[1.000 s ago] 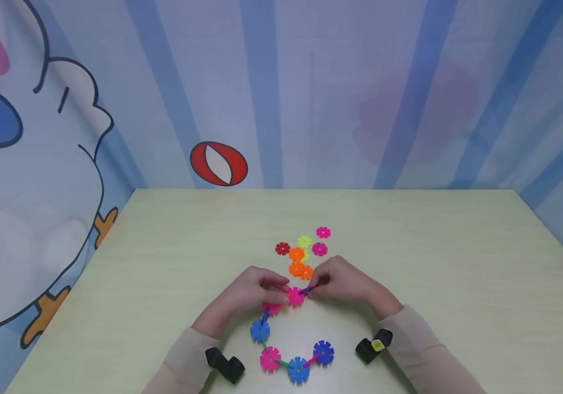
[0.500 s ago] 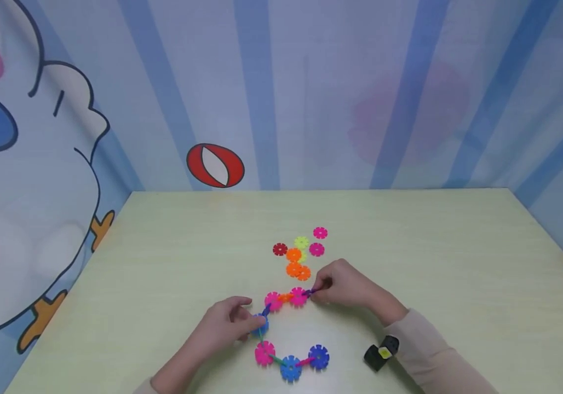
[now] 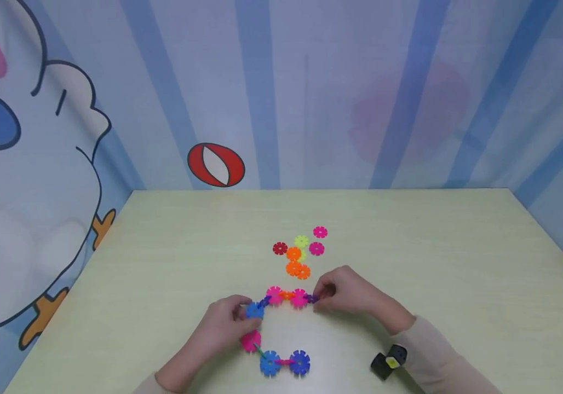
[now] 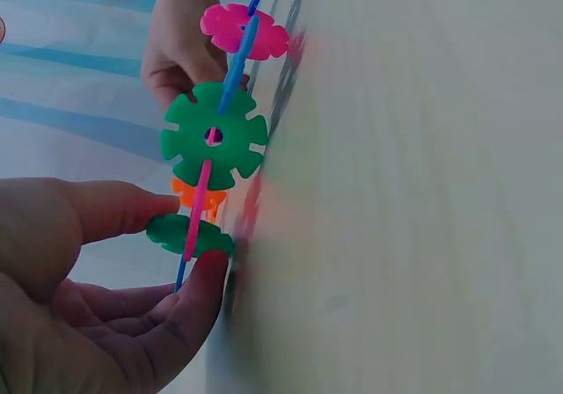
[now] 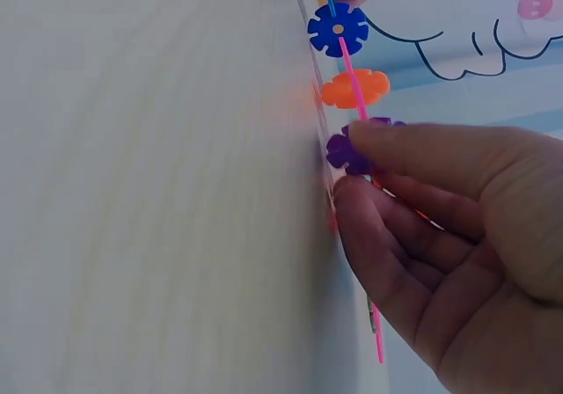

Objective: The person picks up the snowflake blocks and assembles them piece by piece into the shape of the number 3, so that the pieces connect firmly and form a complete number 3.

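Note:
A chain of slotted snowflake discs curves in a C open to the right on the table. Pink discs point(image 3: 299, 298) and an orange disc point(image 3: 286, 295) form its far side; a light blue disc point(image 3: 270, 363) and a dark blue disc point(image 3: 299, 363) end its near side. My left hand point(image 3: 222, 324) holds the chain's left side by the blue disc point(image 3: 254, 311); in the left wrist view, thumb and finger pinch a green disc point(image 4: 171, 232). At the far right end, my right hand point(image 3: 345, 291) pinches a purple disc point(image 5: 347, 152), partly hidden by the thumb.
Beyond the chain lie several loose discs: orange discs point(image 3: 293, 268), a yellow disc point(image 3: 301, 241), a dark red disc point(image 3: 280, 248) and magenta discs point(image 3: 316, 249). A black wrist device point(image 3: 389, 361) sits by the right sleeve. A printed curtain point(image 3: 321, 98) stands behind the table point(image 3: 434, 246).
My left hand has left the pink and orange discs and taken hold of the chain's left side. The chain's near end has swung left. My right hand still holds the purple disc, slightly further right.

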Demonstrator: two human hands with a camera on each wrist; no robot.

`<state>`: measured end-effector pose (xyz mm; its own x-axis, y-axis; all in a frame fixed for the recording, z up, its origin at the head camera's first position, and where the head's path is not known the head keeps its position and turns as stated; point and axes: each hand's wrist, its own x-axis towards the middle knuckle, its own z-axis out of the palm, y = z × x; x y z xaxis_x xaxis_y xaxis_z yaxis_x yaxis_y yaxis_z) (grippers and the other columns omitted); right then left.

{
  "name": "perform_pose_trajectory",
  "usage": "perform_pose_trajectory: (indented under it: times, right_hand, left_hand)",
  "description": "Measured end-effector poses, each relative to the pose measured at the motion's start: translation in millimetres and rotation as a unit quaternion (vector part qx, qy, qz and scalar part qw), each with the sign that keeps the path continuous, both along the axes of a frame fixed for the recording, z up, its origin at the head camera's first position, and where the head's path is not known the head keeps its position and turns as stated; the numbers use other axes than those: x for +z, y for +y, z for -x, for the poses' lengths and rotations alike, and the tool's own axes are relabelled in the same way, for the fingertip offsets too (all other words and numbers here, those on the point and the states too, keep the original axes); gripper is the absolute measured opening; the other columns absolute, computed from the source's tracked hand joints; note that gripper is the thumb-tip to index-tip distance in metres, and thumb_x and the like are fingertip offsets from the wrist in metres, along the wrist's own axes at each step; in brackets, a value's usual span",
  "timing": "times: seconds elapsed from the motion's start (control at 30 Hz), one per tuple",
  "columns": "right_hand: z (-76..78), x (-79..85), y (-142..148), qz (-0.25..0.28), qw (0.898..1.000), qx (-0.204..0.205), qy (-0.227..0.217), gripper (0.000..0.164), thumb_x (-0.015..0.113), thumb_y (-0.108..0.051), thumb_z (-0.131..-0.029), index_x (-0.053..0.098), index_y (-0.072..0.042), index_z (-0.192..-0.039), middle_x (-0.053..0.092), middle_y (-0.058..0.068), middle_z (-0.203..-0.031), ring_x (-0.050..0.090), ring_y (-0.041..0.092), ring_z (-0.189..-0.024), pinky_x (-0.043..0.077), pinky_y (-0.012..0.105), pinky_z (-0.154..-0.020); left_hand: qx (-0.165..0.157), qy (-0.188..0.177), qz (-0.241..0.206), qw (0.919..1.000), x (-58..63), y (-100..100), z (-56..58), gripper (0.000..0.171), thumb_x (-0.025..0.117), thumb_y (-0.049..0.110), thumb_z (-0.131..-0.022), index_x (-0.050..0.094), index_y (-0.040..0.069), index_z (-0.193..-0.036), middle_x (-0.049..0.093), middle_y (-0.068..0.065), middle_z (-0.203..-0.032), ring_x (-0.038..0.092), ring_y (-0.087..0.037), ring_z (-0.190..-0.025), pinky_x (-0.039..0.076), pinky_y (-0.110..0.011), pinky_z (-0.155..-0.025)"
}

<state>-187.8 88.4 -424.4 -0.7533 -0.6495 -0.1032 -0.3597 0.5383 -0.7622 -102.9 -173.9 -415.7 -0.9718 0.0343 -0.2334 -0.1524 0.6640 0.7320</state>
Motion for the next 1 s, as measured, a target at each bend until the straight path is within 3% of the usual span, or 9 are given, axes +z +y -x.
perform_pose_trajectory:
  times: [0.2,0.3,0.67,1.0]
  right_hand:
    - [5.6,3.6,10.8,0.002,0.999,0.031,-0.032,0.019,0.078,-0.020,-0.080,0.072,-0.009,-0.094,0.066,-0.005,-0.079,0.060,0.013,-0.072,0.054,0.025,-0.066]
    - [13.5,6.6,16.0,0.000,0.999,0.023,-0.037,0.022,0.075,-0.024,-0.084,0.071,-0.008,-0.098,0.067,-0.003,-0.085,0.060,0.014,-0.077,0.053,0.026,-0.069]
    - [60.1,4.1,16.3,-0.007,0.995,-0.088,-0.038,0.021,0.068,-0.023,-0.090,0.069,-0.007,-0.103,0.065,0.004,-0.086,0.055,0.018,-0.073,0.050,0.029,-0.065]
    - [82.6,2.8,-0.4,-0.031,0.988,-0.151,-0.025,0.026,0.073,-0.021,-0.086,0.067,-0.004,-0.105,0.059,0.006,-0.085,0.051,0.018,-0.070,0.046,0.025,-0.060]
  left_hand:
    - [-0.001,-0.008,0.004,1.0000,3.7,-8.6,11.3,0.047,0.078,0.018,-0.079,0.061,-0.002,-0.118,0.059,-0.003,-0.082,0.053,-0.016,-0.069,0.048,-0.027,-0.061]
    - [-0.009,-0.012,0.004,0.9999,5.2,-13.5,18.1,0.042,0.078,0.018,-0.079,0.062,0.000,-0.113,0.060,-0.003,-0.084,0.054,-0.016,-0.073,0.049,-0.028,-0.063]
    - [-0.064,-0.034,0.017,0.9973,6.7,-30.6,51.3,0.032,0.076,0.015,-0.082,0.066,0.008,-0.111,0.062,-0.003,-0.094,0.055,-0.018,-0.084,0.052,-0.032,-0.072]
    - [-0.110,-0.047,0.028,0.9924,10.4,-33.8,79.4,0.029,0.069,0.011,-0.087,0.067,0.010,-0.116,0.062,-0.002,-0.102,0.055,-0.018,-0.094,0.052,-0.035,-0.083]
